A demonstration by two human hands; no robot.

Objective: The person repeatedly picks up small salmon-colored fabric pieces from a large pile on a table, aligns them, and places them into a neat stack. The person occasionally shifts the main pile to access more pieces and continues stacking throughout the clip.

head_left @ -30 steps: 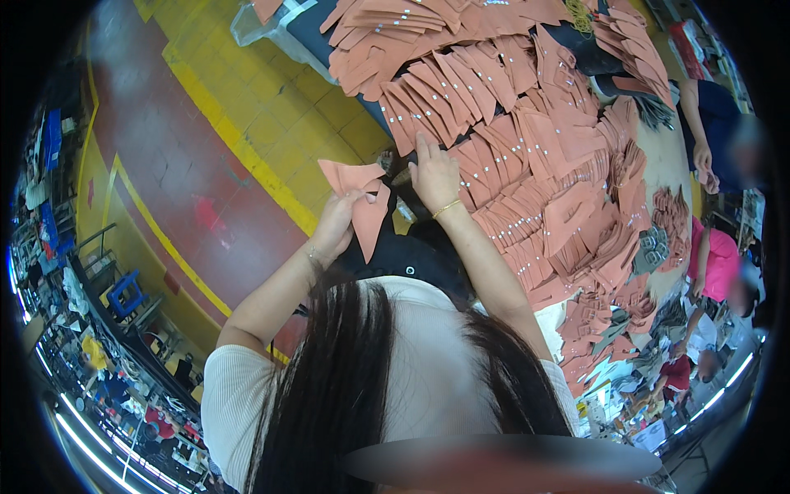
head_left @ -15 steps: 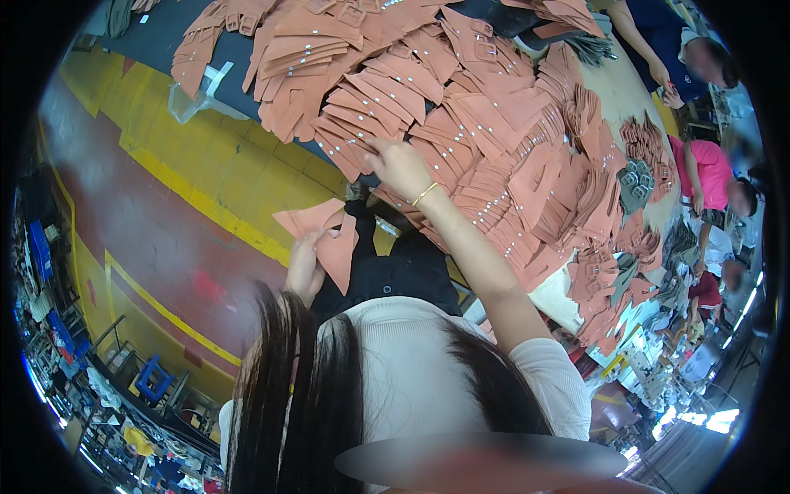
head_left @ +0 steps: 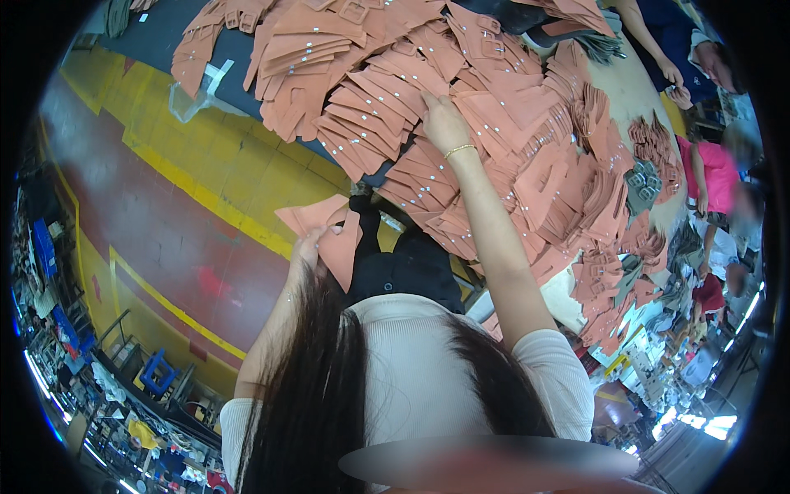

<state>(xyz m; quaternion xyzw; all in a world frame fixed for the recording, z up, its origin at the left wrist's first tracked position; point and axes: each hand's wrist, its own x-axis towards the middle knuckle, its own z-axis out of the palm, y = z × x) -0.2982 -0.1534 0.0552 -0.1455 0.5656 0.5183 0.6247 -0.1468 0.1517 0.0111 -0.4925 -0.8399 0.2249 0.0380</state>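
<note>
My left hand (head_left: 305, 248) pinches a flat, salmon-coloured leather-like piece (head_left: 336, 253) with a cut-out opening, held up beside the table edge in front of my dark trousers. My right hand (head_left: 445, 123), with a thin gold bracelet on the wrist, reaches over the table. Its fingertips touch the fanned stacks of similar salmon pieces (head_left: 385, 100), many marked with small white labels. How far the right fingers close is hard to see, as they are small and partly turned away.
Salmon pieces, several with buckles (head_left: 354, 10), cover most of the table. Clear plastic (head_left: 197, 97) hangs at its left edge. A dark green buckled bundle (head_left: 640, 183) lies to the right. Co-workers, one in a pink top (head_left: 714, 169), are along the far right side. Yellow-marked floor (head_left: 197, 177) runs left.
My right hand has moved away and to the right, from the near stack's edge to farther stacks. My left hand still holds its piece in nearly the same place.
</note>
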